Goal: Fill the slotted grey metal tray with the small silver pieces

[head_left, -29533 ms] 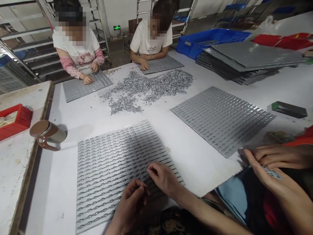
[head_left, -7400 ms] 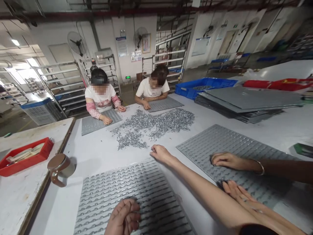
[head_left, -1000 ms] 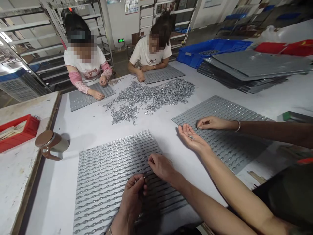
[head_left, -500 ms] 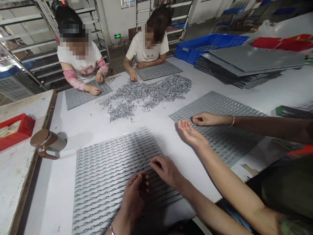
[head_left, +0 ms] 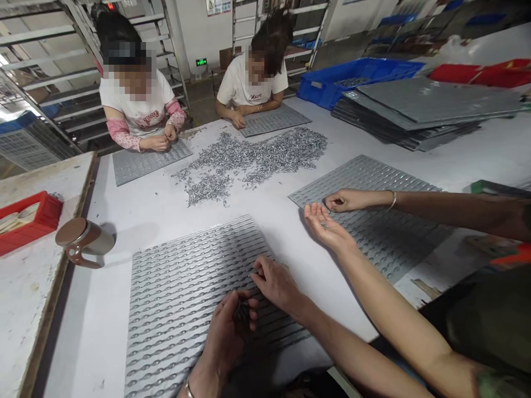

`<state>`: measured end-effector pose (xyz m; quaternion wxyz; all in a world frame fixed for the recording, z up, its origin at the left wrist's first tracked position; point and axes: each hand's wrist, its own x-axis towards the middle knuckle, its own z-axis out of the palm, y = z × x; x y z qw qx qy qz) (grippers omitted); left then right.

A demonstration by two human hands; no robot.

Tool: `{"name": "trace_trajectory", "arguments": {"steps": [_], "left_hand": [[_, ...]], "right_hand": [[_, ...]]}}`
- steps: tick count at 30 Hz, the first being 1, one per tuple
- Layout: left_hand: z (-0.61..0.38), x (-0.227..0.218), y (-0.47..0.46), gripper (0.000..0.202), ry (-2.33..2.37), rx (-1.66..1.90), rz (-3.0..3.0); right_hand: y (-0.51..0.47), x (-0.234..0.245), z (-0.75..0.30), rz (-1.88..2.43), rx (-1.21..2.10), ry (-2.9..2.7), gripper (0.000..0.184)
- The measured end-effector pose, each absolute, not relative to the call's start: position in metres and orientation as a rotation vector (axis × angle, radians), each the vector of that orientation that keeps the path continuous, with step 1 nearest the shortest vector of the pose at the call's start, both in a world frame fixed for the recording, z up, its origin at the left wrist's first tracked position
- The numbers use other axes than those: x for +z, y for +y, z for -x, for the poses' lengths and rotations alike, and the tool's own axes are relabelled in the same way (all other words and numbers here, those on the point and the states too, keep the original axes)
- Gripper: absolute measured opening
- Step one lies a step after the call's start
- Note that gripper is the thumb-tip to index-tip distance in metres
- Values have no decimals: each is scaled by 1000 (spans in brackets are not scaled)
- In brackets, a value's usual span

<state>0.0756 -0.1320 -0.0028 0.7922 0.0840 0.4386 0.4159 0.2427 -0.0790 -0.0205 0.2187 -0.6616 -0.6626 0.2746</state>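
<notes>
Before me lies a grey ridged board (head_left: pixel 174 293) with rows of small oval pieces set along its grooves. My left hand (head_left: pixel 224 331) is cupped above the board's lower part, its fingers curled round several dark grey oval pieces (head_left: pixel 241 310). Close beside it, my right hand (head_left: pixel 279 283) hovers over the board's right edge, thumb and forefinger pinched on what looks like one small oval piece (head_left: pixel 253 271). A large heap of the same shiny grey pieces (head_left: pixel 286 149) lies beyond the board.
At right, a co-worker's open palm (head_left: pixel 329 229) and pinching hand (head_left: pixel 342 200) are over another board (head_left: pixel 373 171). Two people work across the table. Stacked boards (head_left: pixel 431 105) and a blue crate (head_left: pixel 315 91) stand back right. A brown-lidded mug (head_left: pixel 97 243) and red bin (head_left: pixel 45 218) are left.
My left hand has turned a little, so its pieces show. My right fingertips have shifted slightly and a small piece shows there. Across the table, one person's hand has moved from the heap to their board.
</notes>
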Motion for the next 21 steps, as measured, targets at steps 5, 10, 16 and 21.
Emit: {"name": "trace_trajectory", "arguments": {"steps": [5, 10, 16, 21], "left_hand": [[-79, -2, -136, 52, 930, 869, -266], [-86, -2, -143, 58, 976, 876, -405], [-93, -4, -150, 54, 972, 789, -378], [-96, -10, -153, 46, 922, 723, -370]], "right_hand": [[-105, 11, -247, 1409, 812, -1984, 18], [-128, 36, -246, 1306, 772, -2303, 20], [-137, 35, -256, 1252, 724, -2282, 24], [-137, 26, -262, 1263, 811, -2163, 25]]}}
